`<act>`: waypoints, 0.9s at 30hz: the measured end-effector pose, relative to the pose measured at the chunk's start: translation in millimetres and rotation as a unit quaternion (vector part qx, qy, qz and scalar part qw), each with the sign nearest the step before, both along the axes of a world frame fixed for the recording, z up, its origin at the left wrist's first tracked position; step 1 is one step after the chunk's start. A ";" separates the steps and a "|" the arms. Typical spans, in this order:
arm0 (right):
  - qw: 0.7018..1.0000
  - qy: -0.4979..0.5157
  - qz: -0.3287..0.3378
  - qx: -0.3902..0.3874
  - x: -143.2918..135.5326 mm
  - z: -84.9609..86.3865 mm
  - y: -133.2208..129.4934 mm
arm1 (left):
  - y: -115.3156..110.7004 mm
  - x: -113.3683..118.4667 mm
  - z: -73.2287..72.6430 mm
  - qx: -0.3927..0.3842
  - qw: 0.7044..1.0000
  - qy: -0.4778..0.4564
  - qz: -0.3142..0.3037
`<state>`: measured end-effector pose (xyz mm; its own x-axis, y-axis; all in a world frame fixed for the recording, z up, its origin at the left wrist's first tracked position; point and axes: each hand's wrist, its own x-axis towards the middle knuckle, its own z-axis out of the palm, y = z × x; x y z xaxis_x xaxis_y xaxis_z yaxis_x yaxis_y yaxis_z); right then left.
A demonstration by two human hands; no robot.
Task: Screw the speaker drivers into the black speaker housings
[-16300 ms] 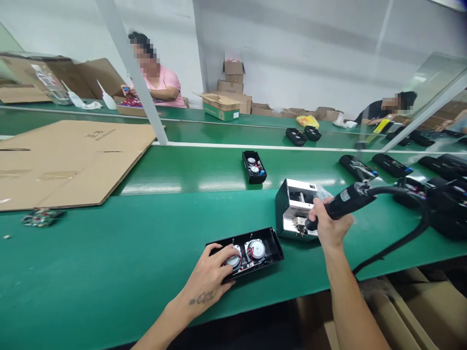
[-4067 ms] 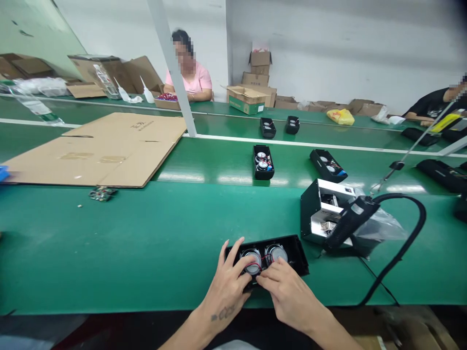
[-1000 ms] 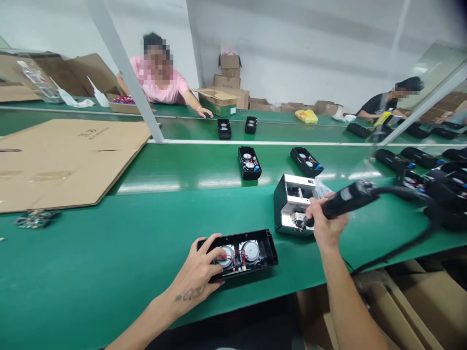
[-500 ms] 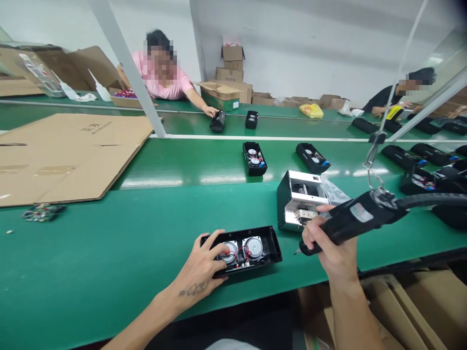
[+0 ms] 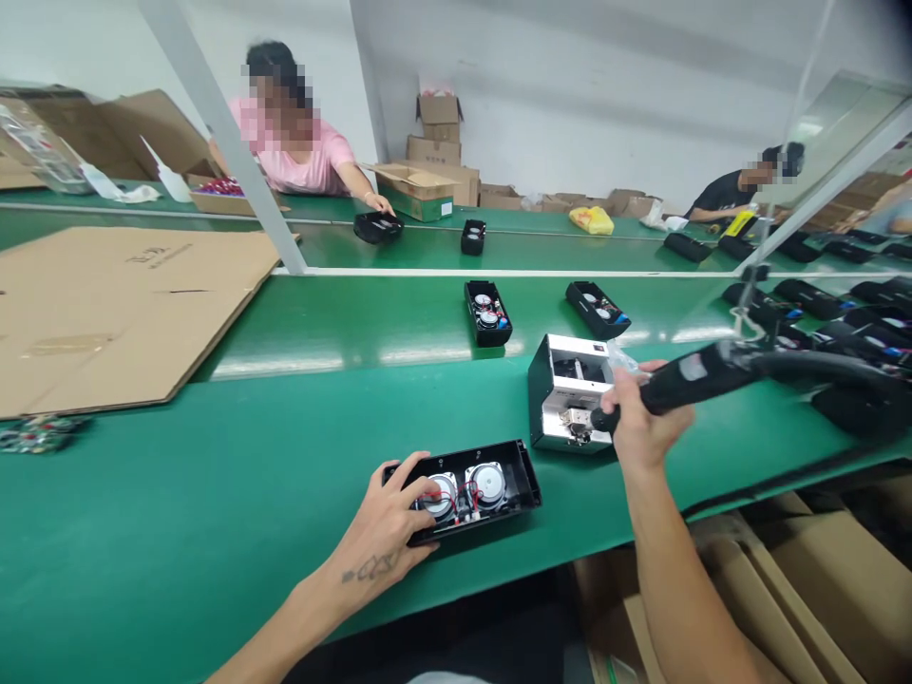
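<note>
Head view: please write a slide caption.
Left hand grips an open speaker housing; right hand holds a black handheld tool near a silver-and-black machine.

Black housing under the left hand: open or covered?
Open. The black housing has no cover on its upward side: two round speakers and red wires show inside.

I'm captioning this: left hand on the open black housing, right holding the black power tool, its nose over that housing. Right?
Not quite: in the head view the black power tool has its nose at the silver-fronted box, not over the open black housing. The rest stands.
</note>
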<state>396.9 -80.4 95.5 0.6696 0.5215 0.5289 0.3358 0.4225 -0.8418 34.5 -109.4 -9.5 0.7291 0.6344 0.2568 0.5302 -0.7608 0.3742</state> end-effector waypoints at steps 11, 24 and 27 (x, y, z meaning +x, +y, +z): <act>0.977 0.021 0.147 -0.150 -7.4 -6.9 -13.6 | 0.4 5.9 2.9 -0.011 1.000 0.010 0.006; 0.899 0.141 0.413 0.029 -127.2 8.2 -71.9 | -5.7 17.3 4.3 -0.027 0.999 0.031 0.016; 0.880 0.118 0.461 0.006 -154.5 -6.3 -69.8 | -6.4 17.5 6.9 -0.030 0.999 0.021 0.011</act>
<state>242.4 -150.2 89.2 0.0567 0.8956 0.4413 -0.3369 0.4332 -0.8359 52.0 -115.8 -2.6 0.7238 0.6643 0.1865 0.5637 -0.7252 0.3954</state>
